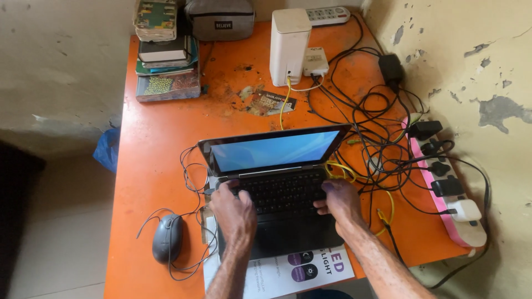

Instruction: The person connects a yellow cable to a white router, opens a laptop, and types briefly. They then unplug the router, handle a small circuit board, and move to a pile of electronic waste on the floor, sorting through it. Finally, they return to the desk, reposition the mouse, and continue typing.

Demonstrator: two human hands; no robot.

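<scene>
A small black laptop [280, 182] lies open on the orange table [160, 127], its screen lit blue. My left hand [234, 209] rests on the left side of the keyboard, fingers curled toward the upper left corner. My right hand [339, 200] lies on the keyboard's right edge, thumb on the keys. Neither hand holds anything. The laptop sits on a white printed sheet [299, 271] at the table's front edge.
A grey wired mouse [168, 238] lies left of the laptop with its cable looped. Books [166, 55] and a grey pouch [220, 19] are stacked at the back left. A white router [288, 45], tangled black cables [377, 133] and a pink power strip [449, 199] fill the right side.
</scene>
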